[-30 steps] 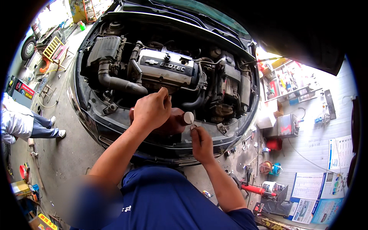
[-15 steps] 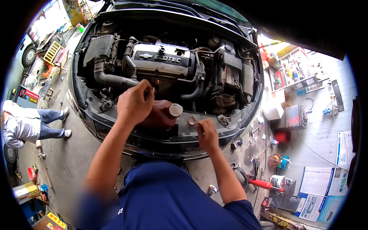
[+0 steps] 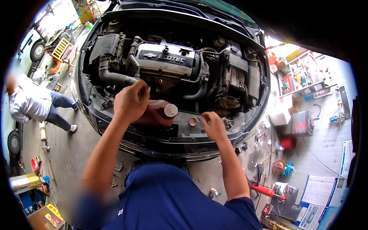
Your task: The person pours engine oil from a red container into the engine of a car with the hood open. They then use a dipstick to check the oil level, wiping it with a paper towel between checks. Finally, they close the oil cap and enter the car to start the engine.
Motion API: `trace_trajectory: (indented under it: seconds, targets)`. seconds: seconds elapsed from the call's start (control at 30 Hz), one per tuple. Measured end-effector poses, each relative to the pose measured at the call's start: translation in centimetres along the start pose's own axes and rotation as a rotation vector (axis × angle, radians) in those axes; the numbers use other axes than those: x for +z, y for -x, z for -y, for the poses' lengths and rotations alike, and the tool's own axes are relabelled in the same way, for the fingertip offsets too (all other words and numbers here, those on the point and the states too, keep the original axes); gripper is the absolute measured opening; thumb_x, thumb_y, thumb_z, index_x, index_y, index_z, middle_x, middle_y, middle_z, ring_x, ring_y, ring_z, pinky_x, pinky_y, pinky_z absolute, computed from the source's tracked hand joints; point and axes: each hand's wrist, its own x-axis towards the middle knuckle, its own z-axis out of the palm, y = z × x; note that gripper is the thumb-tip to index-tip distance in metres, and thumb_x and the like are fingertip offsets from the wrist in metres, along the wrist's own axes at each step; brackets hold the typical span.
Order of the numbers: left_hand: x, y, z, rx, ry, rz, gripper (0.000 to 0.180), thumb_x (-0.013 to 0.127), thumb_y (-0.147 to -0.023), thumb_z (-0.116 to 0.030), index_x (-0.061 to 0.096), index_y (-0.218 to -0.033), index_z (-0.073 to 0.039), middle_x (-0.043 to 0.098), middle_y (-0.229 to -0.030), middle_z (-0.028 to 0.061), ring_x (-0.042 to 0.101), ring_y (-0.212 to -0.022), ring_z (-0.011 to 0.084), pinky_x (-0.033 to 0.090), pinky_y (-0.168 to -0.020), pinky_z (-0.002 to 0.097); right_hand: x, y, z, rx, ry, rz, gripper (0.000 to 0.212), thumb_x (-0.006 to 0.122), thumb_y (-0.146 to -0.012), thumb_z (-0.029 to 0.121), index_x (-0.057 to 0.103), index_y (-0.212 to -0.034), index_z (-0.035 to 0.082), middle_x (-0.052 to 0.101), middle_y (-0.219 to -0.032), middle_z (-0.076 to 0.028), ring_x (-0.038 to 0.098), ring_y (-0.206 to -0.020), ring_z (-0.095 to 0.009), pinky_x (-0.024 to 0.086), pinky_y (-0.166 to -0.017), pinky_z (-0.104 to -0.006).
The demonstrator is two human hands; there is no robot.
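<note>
Red jug (image 3: 154,115) betw. hands, white-topped neck (image 3: 170,110) twd R hand (image 3: 214,126); L hand (image 3: 131,101) nearer, fingers curled, can't tell if gripping. R fingers half-bent, hold unclear; round cap (image 3: 192,122) just beside.

Glare bleaches the upper left — edges curve into black

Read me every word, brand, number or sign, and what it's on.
Wording stays uncopied; locations only:
Silver-black engine cover: large lettering, an emblem.
Brown box, lower left: yellow label with characters.
White-and-blue paper wall posters: print too small to read.
Grey metal box, right: red mark, unreadable.
Dark-blue fabric shirt: white mark, unreadable.
Reddish-brown plastic jug: none visible.
</note>
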Motion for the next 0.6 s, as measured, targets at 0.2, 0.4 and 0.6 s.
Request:
trace_trajectory:
  seconds: [0.2, 0.4, 0.6]
  targets:
    - [-0.2, 0.4, 0.2, -0.005, -0.039, 0.017, 0.022, 0.064, -0.1, -0.034, 0.068, -0.098, -0.012, 0.074, -0.084, 0.016, 0.072, -0.085, 0.043, 0.054, -0.072, 0.0537, -4.8, -1.8, 19.7, -0.484, -0.037, -0.069, 0.031, 0.076, -0.095, 0.021, 0.071, -0.12, 0.003, 0.068, -0.11, -0.012, 0.068, -0.106, -0.033, 0.056, -0.092, -0.0405]
    - [-0.2, 0.6, 0.6, 0.071, 0.018, -0.04, 0.021, 0.064, -0.1, -0.031, 0.065, -0.095, -0.011, 0.073, -0.082, 0.0158, 0.071, -0.083, 0.0429, 0.054, -0.07, 0.0544, -2.6, -3.0, 21.9, -0.653, 0.36, 0.047, 0.017, 0.076, -0.087, 0.01, 0.065, -0.097, 0.004, 0.058, -0.094, -0.013, 0.061, -0.092, -0.035, 0.053, -0.083, -0.045]
    - [-0.2, 0.6, 1.2, 0.123, 0.076, -0.027, 0.02, 0.065, -0.099, -0.028, 0.064, -0.094, -0.009, 0.072, -0.082, 0.015, 0.07, -0.082, 0.0424, 0.053, -0.07, 0.0529, 0.8, 1.0, 16.6, -0.269, -0.245, -0.468, 0.013, 0.07, -0.101, 0.013, 0.061, -0.095, 0.006, 0.061, -0.093, -0.004, 0.059, -0.081, -0.02, 0.053, -0.081, -0.0351]
